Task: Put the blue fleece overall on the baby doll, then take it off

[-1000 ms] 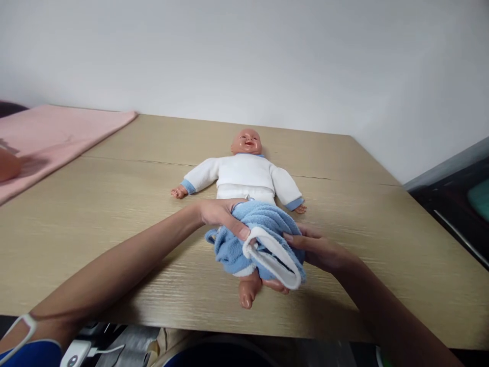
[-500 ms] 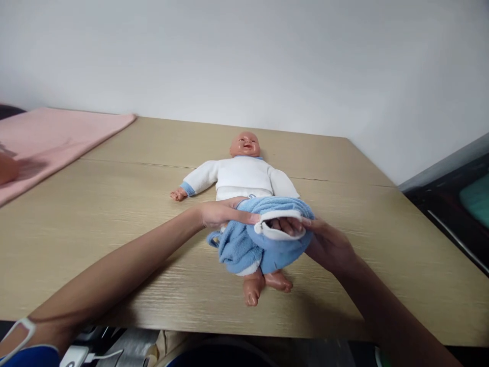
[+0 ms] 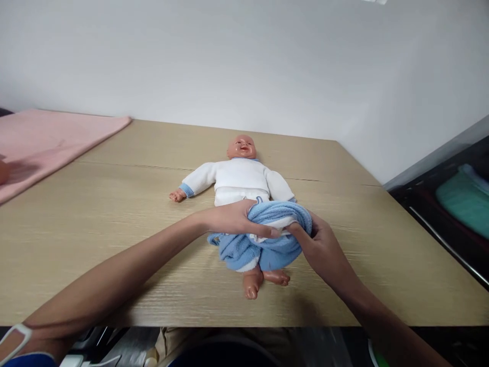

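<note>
A baby doll (image 3: 241,173) in a white top with blue cuffs lies on its back, head away from me. Light blue fleece doll trousers (image 3: 240,252) cover its legs, and its bare feet stick out toward me. Above its lap I hold a bunched blue fleece garment (image 3: 280,209) with a white band at its opening. My left hand (image 3: 244,216) pinches the garment's left side, thumb over the white band. On the right side, my right hand (image 3: 317,237) grips it with the thumb tucked into the opening. Most of the fingers are behind the cloth.
The doll lies on a wooden table (image 3: 153,176) that reaches back to a pale wall. A pink cloth (image 3: 76,130) is spread at the left, with an orange object (image 3: 3,172) partly in view on it. At the right stands a dark container (image 3: 428,204) with green cloth (image 3: 462,199) inside.
The garment's opening has been squeezed narrower and bunched up. My right thumb has moved inward over the white band, and my left hand has shifted slightly right. The doll lies as before.
</note>
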Demonstrator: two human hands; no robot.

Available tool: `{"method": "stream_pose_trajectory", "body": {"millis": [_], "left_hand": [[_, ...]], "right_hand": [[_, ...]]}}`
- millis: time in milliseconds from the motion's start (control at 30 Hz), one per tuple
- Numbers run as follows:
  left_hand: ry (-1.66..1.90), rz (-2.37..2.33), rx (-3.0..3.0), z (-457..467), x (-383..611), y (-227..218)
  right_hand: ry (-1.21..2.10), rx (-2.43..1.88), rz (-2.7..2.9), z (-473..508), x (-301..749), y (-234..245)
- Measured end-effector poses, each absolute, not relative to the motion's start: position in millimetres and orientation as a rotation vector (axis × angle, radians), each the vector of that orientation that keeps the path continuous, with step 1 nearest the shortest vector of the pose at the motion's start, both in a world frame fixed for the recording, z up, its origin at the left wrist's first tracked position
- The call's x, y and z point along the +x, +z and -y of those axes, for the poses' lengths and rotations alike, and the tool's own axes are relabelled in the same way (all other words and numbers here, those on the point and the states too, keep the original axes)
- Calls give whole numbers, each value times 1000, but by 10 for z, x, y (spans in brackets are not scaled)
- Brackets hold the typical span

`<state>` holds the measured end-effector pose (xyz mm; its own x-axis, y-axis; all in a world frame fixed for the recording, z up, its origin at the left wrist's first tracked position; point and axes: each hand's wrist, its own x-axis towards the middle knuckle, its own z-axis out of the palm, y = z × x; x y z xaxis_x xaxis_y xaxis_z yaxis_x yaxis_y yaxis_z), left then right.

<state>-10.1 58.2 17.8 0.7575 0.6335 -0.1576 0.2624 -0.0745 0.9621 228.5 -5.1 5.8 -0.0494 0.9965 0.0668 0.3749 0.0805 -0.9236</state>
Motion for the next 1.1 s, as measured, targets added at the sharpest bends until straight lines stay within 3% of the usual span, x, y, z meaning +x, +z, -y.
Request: {"method": "stream_pose_trajectory", "body": {"millis": [100,267,567,767,967,1100], "left_hand": [[386,-904,1811,-491,-68,230],[147,-952,2168,-348,-38,256],[-190,-1050,2541,-200,101,185],[-123,-1026,2550,-205,114,66],[-128,-1030,2500,-206,126,67],[-103,-985,2468,-208,124,40]], "right_hand": [[1104,-1389,1590,337,2262,73],[1203,-1481,1543,715,2210,-68],[307,-1646,1852,780,2337,-324],[520,-1650,1973,1040,2273,-405],[168,-1618,1810,1155,2205,-614],[271,-1669,1678,1135,2169,-685]]}}
